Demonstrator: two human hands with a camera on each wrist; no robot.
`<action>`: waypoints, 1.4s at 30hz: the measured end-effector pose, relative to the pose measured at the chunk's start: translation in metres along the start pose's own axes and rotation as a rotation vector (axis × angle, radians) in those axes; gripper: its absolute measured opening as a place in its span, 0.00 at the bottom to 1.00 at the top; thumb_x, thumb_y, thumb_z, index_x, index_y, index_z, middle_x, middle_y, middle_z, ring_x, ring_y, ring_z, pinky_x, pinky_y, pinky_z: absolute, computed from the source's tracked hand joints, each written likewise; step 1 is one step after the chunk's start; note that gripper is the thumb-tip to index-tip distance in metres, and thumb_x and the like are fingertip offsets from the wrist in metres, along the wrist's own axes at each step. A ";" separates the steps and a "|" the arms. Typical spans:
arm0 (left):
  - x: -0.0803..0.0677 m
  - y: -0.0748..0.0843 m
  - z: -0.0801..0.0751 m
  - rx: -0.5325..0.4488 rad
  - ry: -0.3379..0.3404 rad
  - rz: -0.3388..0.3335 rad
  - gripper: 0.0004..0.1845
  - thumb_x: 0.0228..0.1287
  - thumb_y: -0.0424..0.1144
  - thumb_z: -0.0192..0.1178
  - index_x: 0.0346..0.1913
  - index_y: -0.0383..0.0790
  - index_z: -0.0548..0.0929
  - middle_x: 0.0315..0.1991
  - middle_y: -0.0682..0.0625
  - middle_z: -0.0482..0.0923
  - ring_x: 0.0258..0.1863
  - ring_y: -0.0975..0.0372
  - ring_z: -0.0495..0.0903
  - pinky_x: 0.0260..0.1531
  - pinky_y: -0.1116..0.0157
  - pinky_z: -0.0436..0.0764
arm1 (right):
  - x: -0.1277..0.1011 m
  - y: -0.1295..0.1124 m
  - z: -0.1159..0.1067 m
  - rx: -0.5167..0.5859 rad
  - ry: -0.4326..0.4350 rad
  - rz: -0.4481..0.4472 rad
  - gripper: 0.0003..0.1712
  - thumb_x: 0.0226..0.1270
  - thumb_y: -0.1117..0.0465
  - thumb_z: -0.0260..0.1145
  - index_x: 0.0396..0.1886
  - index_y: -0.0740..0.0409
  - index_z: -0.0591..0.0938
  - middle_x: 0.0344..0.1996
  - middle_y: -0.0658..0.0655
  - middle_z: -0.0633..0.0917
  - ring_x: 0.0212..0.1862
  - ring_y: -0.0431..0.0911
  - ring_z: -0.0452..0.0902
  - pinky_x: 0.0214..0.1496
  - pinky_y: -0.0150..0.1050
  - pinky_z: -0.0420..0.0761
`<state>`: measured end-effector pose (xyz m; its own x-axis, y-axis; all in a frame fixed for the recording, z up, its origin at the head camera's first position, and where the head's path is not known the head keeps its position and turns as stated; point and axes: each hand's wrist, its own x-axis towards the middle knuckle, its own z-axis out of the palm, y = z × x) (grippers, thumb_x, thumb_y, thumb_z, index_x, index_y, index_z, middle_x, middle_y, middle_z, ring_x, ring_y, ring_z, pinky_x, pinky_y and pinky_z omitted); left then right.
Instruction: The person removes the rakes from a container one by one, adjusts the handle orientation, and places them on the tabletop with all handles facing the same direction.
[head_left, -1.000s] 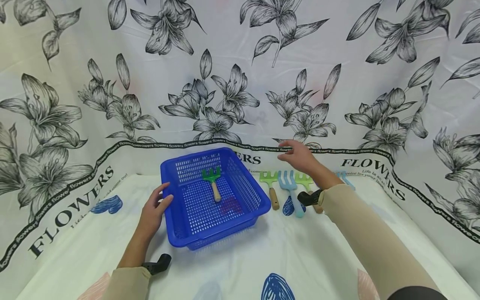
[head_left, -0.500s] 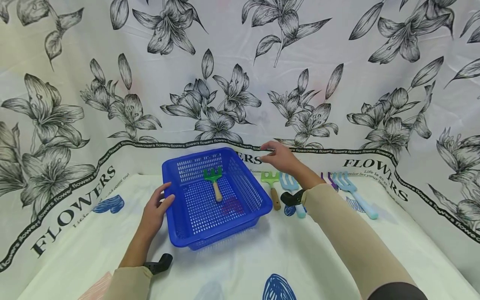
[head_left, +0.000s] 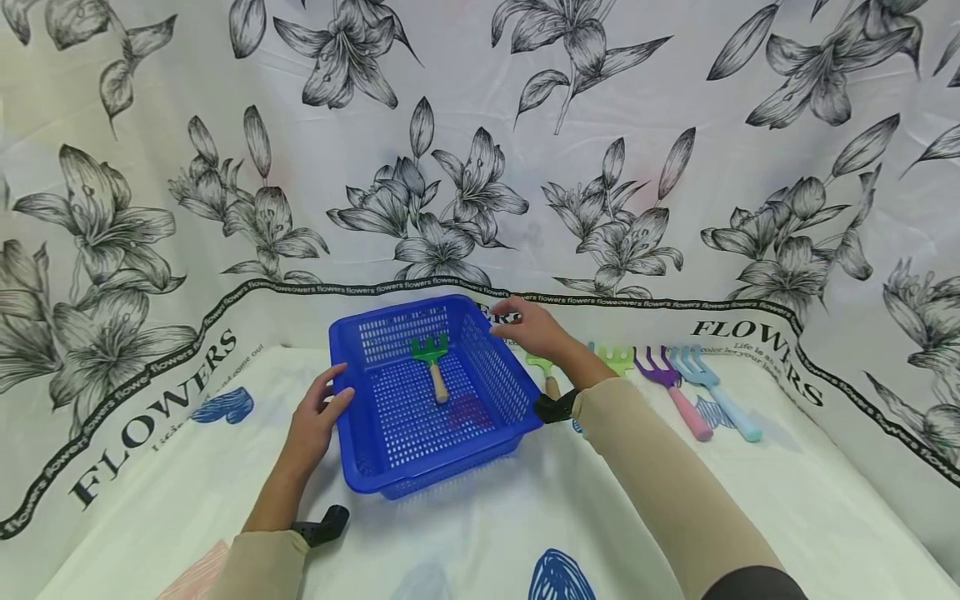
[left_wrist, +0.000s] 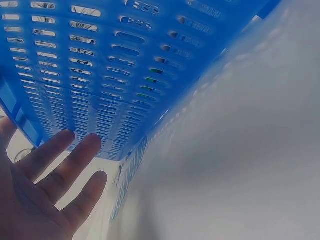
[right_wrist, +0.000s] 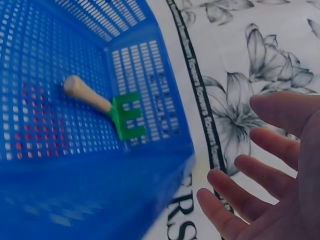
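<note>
A blue plastic basket [head_left: 420,396] with perforated walls lies on the white cloth. Inside it rests a small green hand rake [head_left: 430,354] with a pale wooden handle, also seen in the right wrist view. My left hand [head_left: 318,410] is at the basket's left rim. In the left wrist view its fingers [left_wrist: 72,170] extend along the outer wall. At the basket's far right corner, my right hand [head_left: 529,327] holds nothing; its fingers [right_wrist: 270,182] are spread and relaxed in the right wrist view.
Right of the basket lie several more hand rakes: a green one [head_left: 551,385] partly behind the right arm, another light green one [head_left: 617,358], a purple one with a pink handle [head_left: 675,387] and a light blue one [head_left: 712,385]. A flower-printed curtain [head_left: 450,125] rises behind.
My right hand has moved left from above the rakes to the basket's far right corner, uncovering the purple rake and the light blue one. The left hand stays at the rim.
</note>
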<state>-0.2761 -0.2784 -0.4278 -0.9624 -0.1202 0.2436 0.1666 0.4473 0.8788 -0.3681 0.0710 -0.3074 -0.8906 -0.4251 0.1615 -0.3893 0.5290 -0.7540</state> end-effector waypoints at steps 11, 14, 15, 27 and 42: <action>0.001 0.001 -0.001 -0.006 -0.002 -0.009 0.32 0.73 0.54 0.49 0.76 0.51 0.56 0.69 0.33 0.60 0.62 0.39 0.67 0.58 0.38 0.67 | 0.014 -0.003 0.034 0.070 -0.028 -0.015 0.24 0.69 0.56 0.64 0.61 0.59 0.75 0.59 0.59 0.78 0.62 0.53 0.71 0.62 0.51 0.72; 0.001 0.001 -0.001 -0.008 -0.003 -0.006 0.33 0.73 0.55 0.49 0.76 0.50 0.56 0.69 0.33 0.60 0.62 0.39 0.68 0.58 0.38 0.67 | 0.017 -0.003 0.042 0.079 -0.022 -0.014 0.23 0.69 0.56 0.64 0.61 0.59 0.76 0.58 0.59 0.79 0.61 0.52 0.72 0.61 0.51 0.72; 0.002 0.001 -0.001 -0.009 -0.004 -0.006 0.33 0.73 0.55 0.49 0.76 0.50 0.56 0.69 0.33 0.61 0.62 0.39 0.68 0.58 0.38 0.67 | 0.018 -0.004 0.044 0.089 -0.023 -0.009 0.23 0.69 0.56 0.64 0.60 0.59 0.76 0.57 0.59 0.79 0.61 0.52 0.72 0.61 0.51 0.73; 0.000 0.003 0.000 0.006 0.005 -0.005 0.32 0.74 0.53 0.49 0.75 0.50 0.57 0.70 0.34 0.60 0.63 0.38 0.67 0.59 0.38 0.66 | 0.019 -0.010 0.065 0.324 -0.050 0.058 0.20 0.70 0.59 0.63 0.59 0.58 0.76 0.58 0.58 0.78 0.58 0.52 0.75 0.58 0.50 0.76; -0.001 0.005 0.000 -0.003 0.020 0.001 0.32 0.73 0.54 0.50 0.75 0.50 0.58 0.68 0.35 0.62 0.62 0.40 0.69 0.58 0.39 0.68 | 0.030 -0.007 0.076 0.252 -0.225 0.200 0.22 0.69 0.54 0.65 0.59 0.56 0.77 0.57 0.55 0.77 0.60 0.58 0.73 0.62 0.57 0.70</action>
<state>-0.2744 -0.2760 -0.4236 -0.9577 -0.1373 0.2528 0.1685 0.4445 0.8798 -0.3739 -0.0016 -0.3459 -0.8585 -0.4969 -0.1267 -0.1184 0.4325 -0.8938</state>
